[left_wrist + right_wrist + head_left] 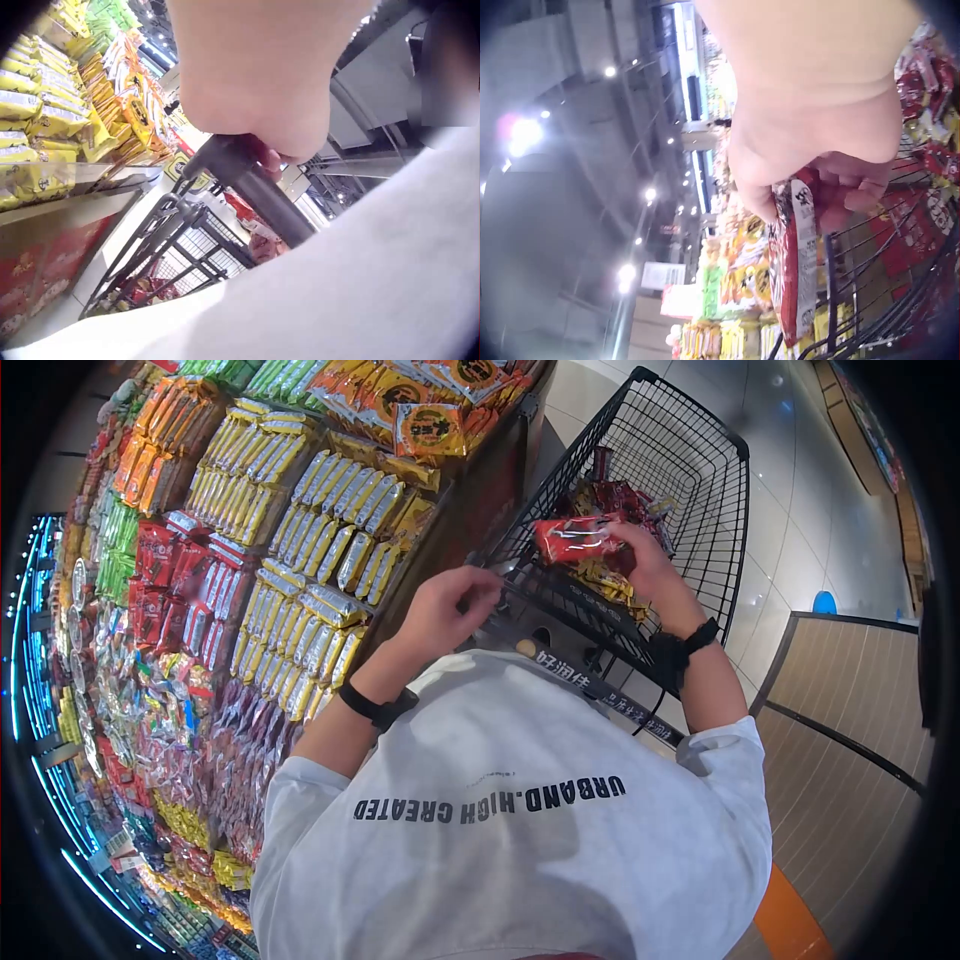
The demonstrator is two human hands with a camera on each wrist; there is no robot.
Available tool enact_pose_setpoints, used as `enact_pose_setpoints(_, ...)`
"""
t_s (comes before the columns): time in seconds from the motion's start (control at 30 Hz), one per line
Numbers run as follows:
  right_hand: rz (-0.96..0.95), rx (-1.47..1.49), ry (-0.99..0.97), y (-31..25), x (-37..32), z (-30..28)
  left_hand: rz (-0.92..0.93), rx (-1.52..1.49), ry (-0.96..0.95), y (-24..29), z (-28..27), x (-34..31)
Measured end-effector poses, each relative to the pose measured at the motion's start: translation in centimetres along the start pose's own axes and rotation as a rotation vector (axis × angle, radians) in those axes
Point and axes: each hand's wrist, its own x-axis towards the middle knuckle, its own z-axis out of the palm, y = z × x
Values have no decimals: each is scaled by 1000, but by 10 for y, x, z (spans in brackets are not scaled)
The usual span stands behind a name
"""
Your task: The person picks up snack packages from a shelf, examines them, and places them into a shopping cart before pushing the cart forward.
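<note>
In the head view my right hand pinches a red snack packet over the near end of a black wire shopping cart. The packet's white-printed edge faces the right wrist view, thumb on one side and fingers on the other. My left hand is at the cart's near left corner. Seen from the left wrist, its fingers curl round the dark cart handle. Red and yellow packets lie in the cart's basket, partly hidden behind the right hand.
A large display of packaged snacks fills the left side, with yellow, red, orange and green packs in rows. Its edge runs close beside the cart. Pale floor tiles lie to the right, with a brown slatted surface nearer me.
</note>
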Motion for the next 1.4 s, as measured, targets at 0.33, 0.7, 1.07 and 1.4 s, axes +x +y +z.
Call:
enact_pose_setpoints(0.33,211,200,157,106,126,-193,343,219,85,-2,7,-6)
enact_pose_setpoints(0.7,416,-286,259,186,180,-272,347,406,145,-1,17,-11)
enact_pose_setpoints(1.07,658,-159,221,224,205,-285,369,438,220,-2,22,-13)
enact_pose_setpoints(1.4,789,123,-263,216,205,-308,388,418,254,-6,21,-15)
